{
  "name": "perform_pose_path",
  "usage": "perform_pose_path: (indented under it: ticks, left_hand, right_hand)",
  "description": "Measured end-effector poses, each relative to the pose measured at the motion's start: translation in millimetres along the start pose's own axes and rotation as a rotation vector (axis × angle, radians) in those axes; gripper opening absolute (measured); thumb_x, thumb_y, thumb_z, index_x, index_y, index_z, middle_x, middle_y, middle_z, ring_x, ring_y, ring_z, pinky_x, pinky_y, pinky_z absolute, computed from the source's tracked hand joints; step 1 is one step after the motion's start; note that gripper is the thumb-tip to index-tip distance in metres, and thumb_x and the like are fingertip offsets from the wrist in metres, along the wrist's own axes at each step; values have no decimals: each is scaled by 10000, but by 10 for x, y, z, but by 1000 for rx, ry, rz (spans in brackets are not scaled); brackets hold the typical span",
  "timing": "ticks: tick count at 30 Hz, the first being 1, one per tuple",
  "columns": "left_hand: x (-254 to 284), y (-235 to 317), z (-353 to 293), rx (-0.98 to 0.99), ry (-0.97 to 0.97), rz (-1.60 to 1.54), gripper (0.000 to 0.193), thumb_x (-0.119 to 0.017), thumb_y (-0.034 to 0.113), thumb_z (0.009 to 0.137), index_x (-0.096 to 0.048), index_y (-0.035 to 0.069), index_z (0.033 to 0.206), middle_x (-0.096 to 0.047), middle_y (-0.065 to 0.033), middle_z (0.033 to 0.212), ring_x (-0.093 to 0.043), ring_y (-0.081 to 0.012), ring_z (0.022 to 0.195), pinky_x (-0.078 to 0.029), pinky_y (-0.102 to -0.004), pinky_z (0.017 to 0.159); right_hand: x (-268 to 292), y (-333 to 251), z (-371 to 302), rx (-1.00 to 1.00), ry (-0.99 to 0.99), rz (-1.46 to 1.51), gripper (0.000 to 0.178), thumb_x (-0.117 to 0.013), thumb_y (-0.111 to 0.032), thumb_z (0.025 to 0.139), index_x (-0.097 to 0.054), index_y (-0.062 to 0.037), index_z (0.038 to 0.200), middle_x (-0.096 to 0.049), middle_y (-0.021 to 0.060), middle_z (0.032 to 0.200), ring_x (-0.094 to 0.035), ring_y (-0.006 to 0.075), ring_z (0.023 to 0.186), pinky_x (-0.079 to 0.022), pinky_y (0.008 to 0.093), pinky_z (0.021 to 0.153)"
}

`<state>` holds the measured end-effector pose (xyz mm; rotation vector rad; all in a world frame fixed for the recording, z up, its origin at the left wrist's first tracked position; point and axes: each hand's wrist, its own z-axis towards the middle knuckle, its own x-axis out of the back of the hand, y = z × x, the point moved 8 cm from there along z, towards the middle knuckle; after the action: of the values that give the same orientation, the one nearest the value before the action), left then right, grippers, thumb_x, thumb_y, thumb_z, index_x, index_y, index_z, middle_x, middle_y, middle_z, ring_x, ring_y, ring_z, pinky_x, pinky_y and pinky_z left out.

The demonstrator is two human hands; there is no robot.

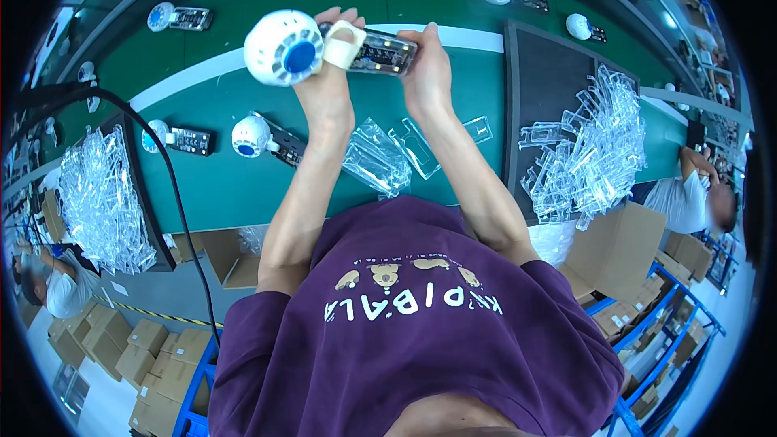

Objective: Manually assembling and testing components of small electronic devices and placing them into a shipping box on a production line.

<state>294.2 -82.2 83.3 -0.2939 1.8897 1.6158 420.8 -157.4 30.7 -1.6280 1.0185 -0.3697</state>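
Note:
Both my hands hold up a device with a round white head (283,47), a blue disc in its face, and a dark rectangular body (384,53) showing circuitry and small lights. My left hand (325,97) is closed round it near the neck, its fingertips showing behind. A cream loop-shaped piece (343,45) crosses the device there; I cannot tell what it is. At the body's far end, my right hand (427,73) grips it between thumb and fingers. Below, on the green bench, lie a clear plastic bag (377,160) and a clear plastic frame (416,150).
Similar devices rest at the left (251,136) and along the far strip (180,17). Black trays with piled clear plastic parts flank me, right (595,150) and left (105,198). A black cable (174,174) hangs at the left. Cardboard boxes (619,252) stand below; other people work at both sides.

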Motion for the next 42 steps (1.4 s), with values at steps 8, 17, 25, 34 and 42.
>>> perform_pose_path:
  ticks: [8,17,25,34,42]
  left_hand:
    - [-284,213,-352,-251,-158,432,391,-670,165,798,-503,6,1114,-565,-123,1103,-537,-208,1037,-434,-311,883]
    - [15,-451,935,206,-75,407,401,-680,283,766,-532,28,1038,-585,-76,920,-567,-147,808,-452,-292,698]
    - [537,-230,1856,-555,262,1471,445,-696,276,719,-567,-42,1002,-613,-155,879,-564,-295,696,-442,-393,618]
    - [-782,-1961,1232,540,-60,887,804,-720,488,662,-433,-53,1182,-518,-214,1055,-582,-251,925,-491,-311,752]
    - [-1233,-1017,1027,-83,-106,786,499,-748,267,702,-520,-3,1056,-572,-134,960,-583,-210,830,-469,-310,699]
  right_hand:
    - [41,-77,79,-24,93,152,534,-296,-392,959,-564,-8,700,-547,74,615,-502,149,560,-406,290,550]
    - [310,-192,282,137,-85,-478,420,-467,-392,901,-540,-10,743,-552,73,630,-525,159,582,-419,296,569]
    - [703,135,-753,411,-392,-1444,313,-710,-225,715,-545,-44,909,-581,92,771,-551,244,749,-413,348,667]
    - [810,66,-779,594,-375,-1232,325,-619,-127,791,-513,-37,1085,-577,101,862,-521,235,829,-382,350,743]
    - [1049,-214,-510,-286,-362,-112,426,-397,-307,955,-447,-15,1261,-578,92,956,-532,133,849,-436,287,737]
